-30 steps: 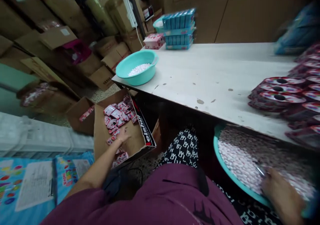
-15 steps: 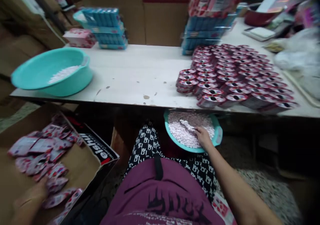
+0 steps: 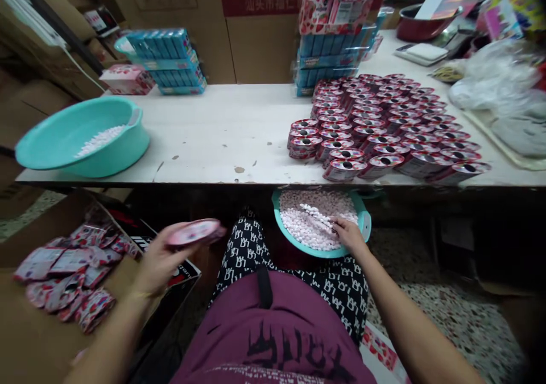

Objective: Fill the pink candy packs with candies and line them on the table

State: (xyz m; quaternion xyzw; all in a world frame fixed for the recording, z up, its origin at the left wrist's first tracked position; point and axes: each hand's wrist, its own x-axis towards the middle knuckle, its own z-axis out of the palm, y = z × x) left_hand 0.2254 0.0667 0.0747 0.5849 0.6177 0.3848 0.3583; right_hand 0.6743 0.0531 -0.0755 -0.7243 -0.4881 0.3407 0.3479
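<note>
Left hand (image 3: 160,259), grip closed around a pink pack (image 3: 194,233); right hand (image 3: 348,236), grip pinched on a heaped scoop (image 3: 318,215) over a basin (image 3: 315,252) of pellets (image 3: 298,233). Carton (image 3: 256,45) behind reads "汕头市福仁".

On the bench (image 3: 213,139), a pink box (image 3: 125,80) stands beside blue packs (image 3: 176,62) at back left; a red bowl (image 3: 420,29) sits back right.

The packet (image 3: 194,233) in the left hand (image 3: 161,257) was pink and red; the pellets (image 3: 298,227) by the right hand (image 3: 348,235) were white in a turquoise basin (image 3: 321,252). Between the hands, the trousers (image 3: 247,244) were black, patterned with white lettering.
</note>
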